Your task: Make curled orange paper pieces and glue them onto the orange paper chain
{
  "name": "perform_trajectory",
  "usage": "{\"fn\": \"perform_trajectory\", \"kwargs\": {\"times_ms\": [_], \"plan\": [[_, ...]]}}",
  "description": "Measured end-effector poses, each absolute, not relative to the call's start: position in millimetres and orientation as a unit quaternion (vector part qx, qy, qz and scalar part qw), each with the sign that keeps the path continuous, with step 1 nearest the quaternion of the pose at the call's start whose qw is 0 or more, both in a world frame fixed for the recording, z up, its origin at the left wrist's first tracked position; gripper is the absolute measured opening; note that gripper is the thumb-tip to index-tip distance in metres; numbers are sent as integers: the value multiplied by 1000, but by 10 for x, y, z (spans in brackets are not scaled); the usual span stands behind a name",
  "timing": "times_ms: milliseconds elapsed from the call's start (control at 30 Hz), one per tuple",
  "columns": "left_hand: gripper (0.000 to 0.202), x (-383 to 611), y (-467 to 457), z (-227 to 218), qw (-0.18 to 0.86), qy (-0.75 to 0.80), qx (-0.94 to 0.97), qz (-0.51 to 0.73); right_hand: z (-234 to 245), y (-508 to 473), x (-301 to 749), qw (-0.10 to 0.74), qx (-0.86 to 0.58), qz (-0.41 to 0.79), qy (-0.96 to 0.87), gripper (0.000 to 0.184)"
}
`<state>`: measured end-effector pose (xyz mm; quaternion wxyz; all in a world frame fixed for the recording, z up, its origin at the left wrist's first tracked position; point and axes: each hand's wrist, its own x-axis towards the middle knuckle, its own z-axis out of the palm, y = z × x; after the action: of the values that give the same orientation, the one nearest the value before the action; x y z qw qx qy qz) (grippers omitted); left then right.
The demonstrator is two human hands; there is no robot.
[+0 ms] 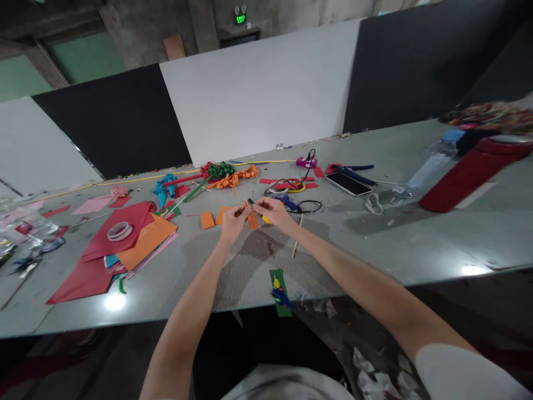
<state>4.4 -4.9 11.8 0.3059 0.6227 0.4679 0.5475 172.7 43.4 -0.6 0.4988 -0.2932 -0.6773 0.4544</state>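
Note:
Above the middle of the grey table, my left hand [234, 223] pinches a folded piece of orange paper [252, 220] that hangs between my hands. My right hand [271, 211] is closed too, its fingertips at the paper's top edge around a small dark piece [250, 201] whose kind I cannot make out. Just left of the hands lie orange paper pieces [207, 220]. A blue glue gun [286, 202] rests behind my right hand, partly covered by it. Under my right wrist is a thin wooden stick [297, 238].
Stacked red [89, 278] and orange sheets [147, 241] lie left, with tape rolls [120, 231] on top. Paper flowers [220, 172] lie behind. Rightward are a phone [348, 184], pliers [353, 171], a bottle [435, 164] and a red flask [466, 175]. A green strip [283, 308] overlaps the front edge.

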Motion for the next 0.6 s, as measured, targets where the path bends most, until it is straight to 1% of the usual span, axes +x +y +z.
{"fn": "perform_trajectory", "kwargs": {"times_ms": [67, 167, 467, 600], "plan": [[45, 50, -58, 135, 315, 465, 628, 538, 4, 426, 1727, 518, -288, 441, -674, 35], [47, 67, -68, 143, 333, 458, 641, 519, 22, 412, 1727, 525, -288, 436, -672, 35], [47, 66, -44, 121, 353, 438, 666, 489, 50, 441, 1770, 497, -287, 503, -646, 37], [45, 55, -27, 94, 350, 436, 673, 484, 34, 468, 1787, 490, -281, 507, -651, 37]]}}
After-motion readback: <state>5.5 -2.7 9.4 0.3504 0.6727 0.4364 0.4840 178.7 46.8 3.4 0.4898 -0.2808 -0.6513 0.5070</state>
